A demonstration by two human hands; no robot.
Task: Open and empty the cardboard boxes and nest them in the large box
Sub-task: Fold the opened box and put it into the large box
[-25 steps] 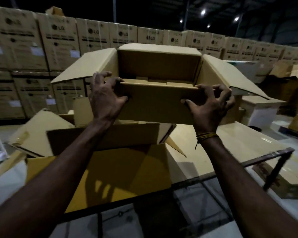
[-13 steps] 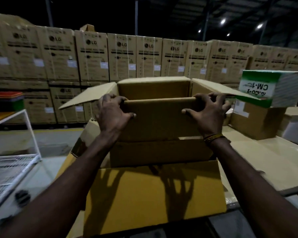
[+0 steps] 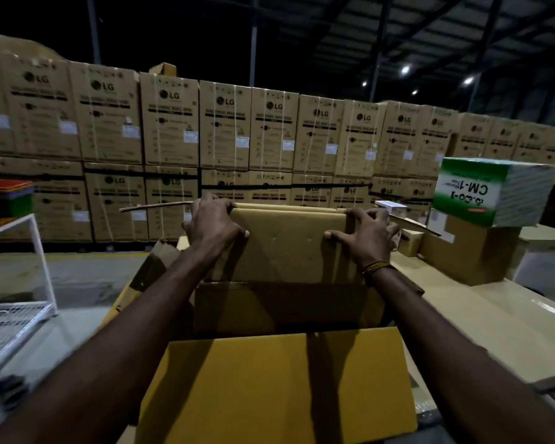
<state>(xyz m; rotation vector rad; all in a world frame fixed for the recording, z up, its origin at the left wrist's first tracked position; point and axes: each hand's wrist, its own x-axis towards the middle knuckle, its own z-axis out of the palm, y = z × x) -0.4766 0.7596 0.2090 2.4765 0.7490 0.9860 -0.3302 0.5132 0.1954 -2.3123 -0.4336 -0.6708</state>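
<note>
Large box (image 3: 279,392): open-topped carton at the near edge of the desk (image 3: 481,318), its near flap folded out toward the camera, its cavity in shadow.
Held box (image 3: 285,248): smaller brown carton, upright, lowered part-way into the large box; its side flaps stick out left and right above the large box's rim.
Left hand (image 3: 212,224): fingers hooked over the held box's near top edge at the left corner, thumb pressed on the near wall, gripping it.
Right hand (image 3: 366,235): same grip at the right corner, fingers curled over the rim, thumb on the wall.
Handling: likely light and empty; corrugated walls stiff but flexing under thumb pressure; dry, not slippery; best held at the corners, not the loose flaps.
Beyond the large box: green-and-white carton (image 3: 491,190) stacked on a brown carton to the right; a wall of LG washing-machine cartons (image 3: 225,126) far behind.
</note>
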